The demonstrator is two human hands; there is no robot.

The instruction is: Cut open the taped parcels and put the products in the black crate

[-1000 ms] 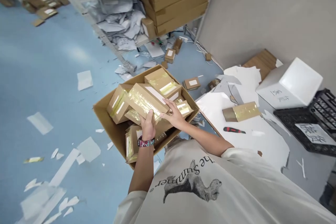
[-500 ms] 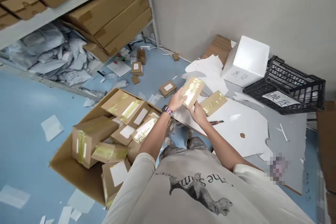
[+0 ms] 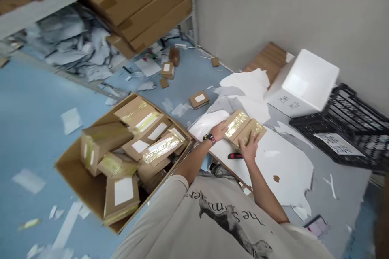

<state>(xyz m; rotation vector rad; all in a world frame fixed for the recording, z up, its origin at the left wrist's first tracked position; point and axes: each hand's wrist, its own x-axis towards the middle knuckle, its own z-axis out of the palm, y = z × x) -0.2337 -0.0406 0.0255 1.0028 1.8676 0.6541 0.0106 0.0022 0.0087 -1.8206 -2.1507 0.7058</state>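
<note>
Two taped brown boxes lie side by side on the white-covered table. My left hand holds the left end of the left box. Across the near part of the right box rests my right hand, its fingers spread over the top. A red and black utility knife lies just below the boxes, partly hidden near my right wrist.
A large open carton full of taped boxes stands at my left. Behind the table are a white box and a black crate. A phone lies at the table's near right. Paper scraps litter the floor.
The box that was held up has been lowered beside the other box. My right hand has moved from it onto the right box. The view has shifted.
</note>
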